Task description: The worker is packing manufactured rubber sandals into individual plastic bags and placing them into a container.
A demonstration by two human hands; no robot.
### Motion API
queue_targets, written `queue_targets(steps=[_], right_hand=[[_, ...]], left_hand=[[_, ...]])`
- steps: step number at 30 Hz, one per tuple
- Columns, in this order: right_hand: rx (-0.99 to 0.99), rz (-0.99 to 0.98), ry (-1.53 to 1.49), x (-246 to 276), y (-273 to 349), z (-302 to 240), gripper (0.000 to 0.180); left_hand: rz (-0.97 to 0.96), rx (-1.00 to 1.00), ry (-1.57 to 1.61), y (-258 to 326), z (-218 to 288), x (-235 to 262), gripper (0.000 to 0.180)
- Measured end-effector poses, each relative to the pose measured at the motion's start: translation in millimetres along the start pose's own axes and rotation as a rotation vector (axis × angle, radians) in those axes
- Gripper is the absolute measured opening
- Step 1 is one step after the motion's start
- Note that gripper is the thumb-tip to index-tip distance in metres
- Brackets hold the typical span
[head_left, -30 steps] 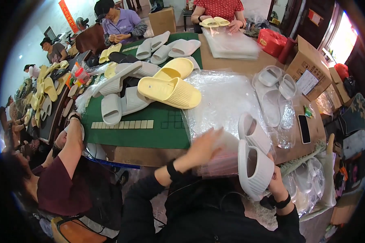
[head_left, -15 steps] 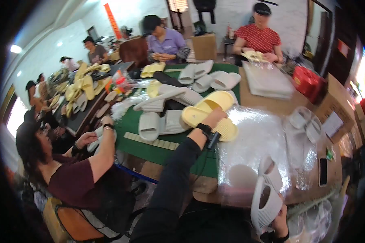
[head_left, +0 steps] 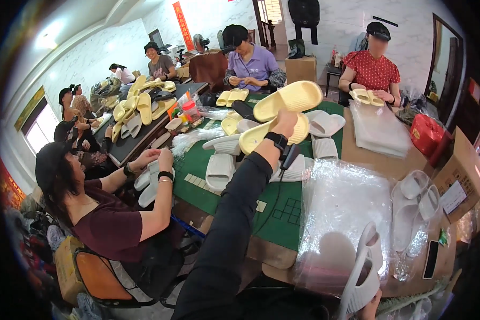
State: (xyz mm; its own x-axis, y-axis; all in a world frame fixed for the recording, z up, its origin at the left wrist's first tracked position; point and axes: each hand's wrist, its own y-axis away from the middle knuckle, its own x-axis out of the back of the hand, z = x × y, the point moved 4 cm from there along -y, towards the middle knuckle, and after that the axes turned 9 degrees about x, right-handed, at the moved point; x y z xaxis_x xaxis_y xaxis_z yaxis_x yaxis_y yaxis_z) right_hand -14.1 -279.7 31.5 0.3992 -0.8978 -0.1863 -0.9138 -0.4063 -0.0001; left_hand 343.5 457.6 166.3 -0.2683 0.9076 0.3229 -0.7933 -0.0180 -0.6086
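Green matting covers the table (head_left: pixel 282 213). Left hand (head_left: pixel 285 124) grips two pale yellow slippers (head_left: pixel 282 114), thick-soled; right hand (head_left: pixel 370 309) holds one white slipper (head_left: pixel 364 269), grip hidden.

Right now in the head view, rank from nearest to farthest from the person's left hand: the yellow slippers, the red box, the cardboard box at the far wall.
1. Yellow slippers, at the left hand itself.
2. Cardboard box, beyond, by the far wall.
3. Red box, far right.
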Motion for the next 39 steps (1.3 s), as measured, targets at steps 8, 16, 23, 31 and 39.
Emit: queue_targets(steps=[8,16,23,31,39], right_hand=[[-0.029,0.350,0.081,16.9,-1.1,-23.6,0.040],[-0.001,0.246,0.121,25.0,-11.7,10.8,0.039],[0.026,0.198,0.066,12.5,-5.0,8.8,0.042],[0.098,0.234,0.085,22.4,-1.5,4.5,0.047],[0.235,0.092,0.247,10.2,-17.0,-19.4,0.052]], left_hand=[[-0.722,0.314,-0.435,127.6,221.1,-276.2,0.029],[-1.364,1.063,0.565,437.6,293.3,-230.2,0.031],[-1.196,1.216,0.442,485.6,316.8,-199.3,0.031],[-1.281,1.214,0.281,447.1,284.0,-186.5,0.030],[-1.331,1.112,0.229,409.8,252.1,-235.7,0.029]])
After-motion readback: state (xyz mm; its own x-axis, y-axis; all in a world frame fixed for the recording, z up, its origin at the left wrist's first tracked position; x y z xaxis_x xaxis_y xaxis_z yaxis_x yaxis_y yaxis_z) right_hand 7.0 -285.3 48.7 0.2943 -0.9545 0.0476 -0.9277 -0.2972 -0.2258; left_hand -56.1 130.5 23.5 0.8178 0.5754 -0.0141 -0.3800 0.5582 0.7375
